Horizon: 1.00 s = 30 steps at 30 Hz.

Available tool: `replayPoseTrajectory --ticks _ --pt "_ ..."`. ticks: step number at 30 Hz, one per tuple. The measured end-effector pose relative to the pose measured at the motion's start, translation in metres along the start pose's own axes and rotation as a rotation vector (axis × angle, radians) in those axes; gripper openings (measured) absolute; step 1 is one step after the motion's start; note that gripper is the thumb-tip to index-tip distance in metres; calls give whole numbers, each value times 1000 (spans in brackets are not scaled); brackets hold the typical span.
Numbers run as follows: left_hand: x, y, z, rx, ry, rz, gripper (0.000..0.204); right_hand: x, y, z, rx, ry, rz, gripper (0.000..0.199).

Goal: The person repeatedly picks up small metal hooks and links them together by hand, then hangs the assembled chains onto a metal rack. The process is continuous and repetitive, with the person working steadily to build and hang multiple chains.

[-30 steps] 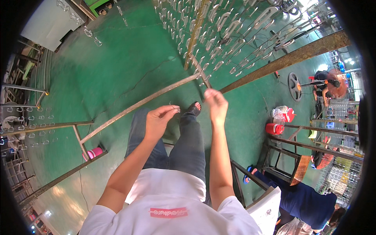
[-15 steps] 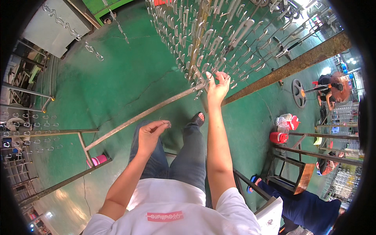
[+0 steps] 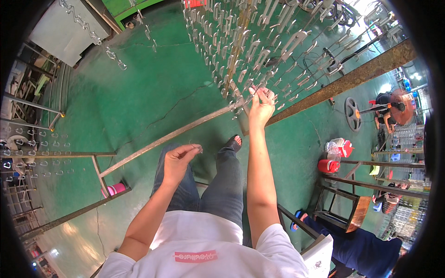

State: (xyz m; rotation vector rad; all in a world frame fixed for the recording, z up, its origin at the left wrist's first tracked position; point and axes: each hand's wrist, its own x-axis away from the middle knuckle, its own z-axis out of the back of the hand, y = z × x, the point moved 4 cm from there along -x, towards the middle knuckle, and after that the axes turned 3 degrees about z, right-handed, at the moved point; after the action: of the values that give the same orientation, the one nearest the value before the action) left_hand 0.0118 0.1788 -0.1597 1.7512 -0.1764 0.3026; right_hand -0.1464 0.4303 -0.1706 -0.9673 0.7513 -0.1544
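Right hand (image 3: pixel 261 107) on hook rack (image 3: pixel 241 41) (fingertips)

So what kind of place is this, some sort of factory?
Most likely a metal-finishing or plating workshop. Rows of small metal hooks hang on racks over a green painted floor, steel frames stand about, and the right hand reaches up to one hanging piece while the left hand pinches something small.
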Motion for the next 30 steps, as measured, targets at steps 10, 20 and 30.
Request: replayPoseTrajectory --ticks 10,20,30 --pt "-1 24 3 79 -29 -35 15 69 -20 54 -14 -208 -347 10" --pt "7 45 -4 104 -122 -71 14 140 -124 53 -111 -789 -40 9" --pt "15 55 -1 114 -151 -85 12 139 -134 43 -44 -795 49 12"
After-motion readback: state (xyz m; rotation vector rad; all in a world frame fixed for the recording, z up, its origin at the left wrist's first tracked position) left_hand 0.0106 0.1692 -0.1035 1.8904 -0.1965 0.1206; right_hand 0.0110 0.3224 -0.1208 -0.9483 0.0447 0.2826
